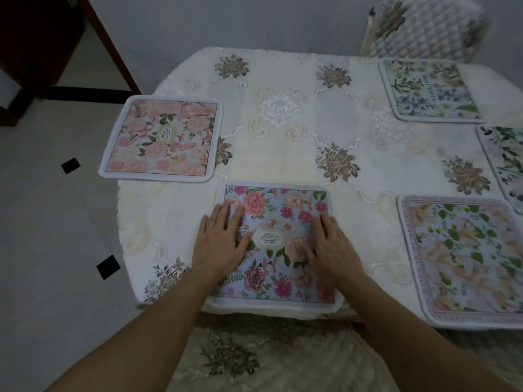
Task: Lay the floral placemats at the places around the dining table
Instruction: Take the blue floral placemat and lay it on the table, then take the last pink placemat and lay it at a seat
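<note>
Left hand [219,239], right hand [329,246] flat, fingers spread, pressing near placemat [276,244] onto counter [297,154], gripping nothing. Next: lift off, check remaining places.

A pale tiled floor [56,222] with small black insets was seen under dim light; a quilted chair [424,26] was set against the grey wall [226,21].

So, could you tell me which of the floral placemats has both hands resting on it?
The blue-ground placemat with bright pink flowers at the near table edge; left hand and right hand lie flat on it. The other four lie untouched.
</note>
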The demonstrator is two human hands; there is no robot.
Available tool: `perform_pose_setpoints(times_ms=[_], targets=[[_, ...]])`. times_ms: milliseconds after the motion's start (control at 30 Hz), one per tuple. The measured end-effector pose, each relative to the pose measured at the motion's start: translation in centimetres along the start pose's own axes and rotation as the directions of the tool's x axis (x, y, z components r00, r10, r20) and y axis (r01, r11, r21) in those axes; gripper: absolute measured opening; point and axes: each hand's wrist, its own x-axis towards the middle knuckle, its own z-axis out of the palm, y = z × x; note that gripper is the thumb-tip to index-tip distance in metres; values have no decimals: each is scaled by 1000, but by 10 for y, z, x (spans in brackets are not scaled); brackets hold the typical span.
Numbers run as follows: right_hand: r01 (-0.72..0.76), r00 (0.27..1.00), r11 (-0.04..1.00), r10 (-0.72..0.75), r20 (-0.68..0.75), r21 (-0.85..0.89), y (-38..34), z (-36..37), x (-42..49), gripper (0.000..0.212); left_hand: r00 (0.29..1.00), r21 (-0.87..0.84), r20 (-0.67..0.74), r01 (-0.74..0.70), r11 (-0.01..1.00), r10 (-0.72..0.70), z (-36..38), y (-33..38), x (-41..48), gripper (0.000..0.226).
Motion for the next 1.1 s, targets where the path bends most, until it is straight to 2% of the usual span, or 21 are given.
perform_pose_setpoints(times_ms=[200,467,733,1100], targets=[[40,999,999,-40,-28,1,-14,-61,-20,72,991,14,-131,21,1000,-19,-59,23,-16,78],[63,972,994,-82,-221,-93,-45,-132,-36,63,954,63,-295,-37,997,54,-131,45,-29,74],[101,850,984,-163,-501,-150,-80,-166,-54,50,901,107,-420,-69,992,107,-166,54,-42,68],[148,859,974,-211,-466,-169,-106,-149,-58,51,912,77,-405,-35,996,63,-161,28,-67,71]])
